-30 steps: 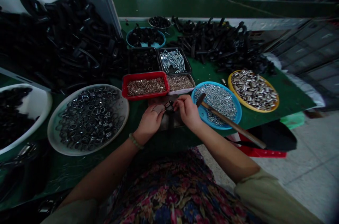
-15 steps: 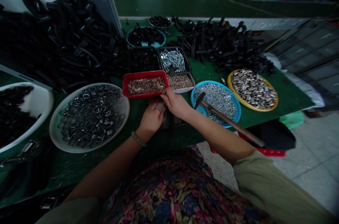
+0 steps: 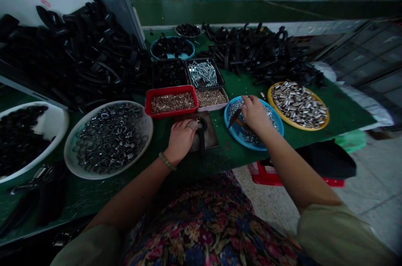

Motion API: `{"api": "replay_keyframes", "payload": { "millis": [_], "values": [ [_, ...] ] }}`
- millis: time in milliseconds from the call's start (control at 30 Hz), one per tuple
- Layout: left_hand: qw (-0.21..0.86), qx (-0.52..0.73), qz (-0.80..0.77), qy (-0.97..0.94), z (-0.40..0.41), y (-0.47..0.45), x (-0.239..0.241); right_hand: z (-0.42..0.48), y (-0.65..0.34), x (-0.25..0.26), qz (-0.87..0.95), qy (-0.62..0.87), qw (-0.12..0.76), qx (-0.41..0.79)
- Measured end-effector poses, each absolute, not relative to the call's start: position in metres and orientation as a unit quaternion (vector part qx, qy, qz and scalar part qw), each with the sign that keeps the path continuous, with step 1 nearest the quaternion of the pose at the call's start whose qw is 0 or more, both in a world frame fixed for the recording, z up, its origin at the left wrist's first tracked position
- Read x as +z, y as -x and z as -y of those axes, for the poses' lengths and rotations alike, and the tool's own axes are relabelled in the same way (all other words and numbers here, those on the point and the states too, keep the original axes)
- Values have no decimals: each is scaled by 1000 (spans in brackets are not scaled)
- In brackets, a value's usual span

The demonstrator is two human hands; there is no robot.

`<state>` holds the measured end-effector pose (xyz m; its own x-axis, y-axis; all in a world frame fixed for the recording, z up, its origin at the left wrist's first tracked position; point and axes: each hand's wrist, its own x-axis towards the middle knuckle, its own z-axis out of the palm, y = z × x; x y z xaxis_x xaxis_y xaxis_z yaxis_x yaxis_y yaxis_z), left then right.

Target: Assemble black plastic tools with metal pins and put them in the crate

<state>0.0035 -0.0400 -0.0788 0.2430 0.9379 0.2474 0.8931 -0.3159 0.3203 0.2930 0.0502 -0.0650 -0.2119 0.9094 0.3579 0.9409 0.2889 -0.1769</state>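
My left hand [image 3: 181, 140] rests on a dark flat plate [image 3: 211, 132], its fingers closed at the side of a black part with a round ringed end [image 3: 201, 127]. The black part's narrow stem points toward me. My right hand [image 3: 256, 116] is over the blue tray [image 3: 228, 128] of small silvery metal pieces [image 3: 234, 107], fingers bent down and drawn together. What the fingertips hold, if anything, is hidden. A hammer [image 3: 235, 118] lies across that tray, its head left of my right hand and its handle running under the hand and forearm.
A red tray [image 3: 147, 104] of copper-coloured rivets and a tray of bolts [image 3: 203, 73] stand beyond the plate. Left is a round tray of metal rings [image 3: 109, 140]; right, a yellow tray of metal sleeves [image 3: 298, 104]. Black parts [image 3: 257, 52] are heaped behind. People stand across the bench.
My right hand has left the black part and moved right, over the blue tray and hammer. My left hand stays at the plate, where the black part's ringed end now shows.
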Motion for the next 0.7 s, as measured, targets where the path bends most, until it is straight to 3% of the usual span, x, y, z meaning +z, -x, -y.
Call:
{"api": "replay_keyframes", "payload": {
  "millis": [400,700],
  "values": [
    [-51,93,-544,-833,45,-8,-79,1,-316,-79,806,567,161,-44],
    [35,150,-499,-853,52,1,-80,34,-332,-76,797,604,11,-29]
  ]
}}
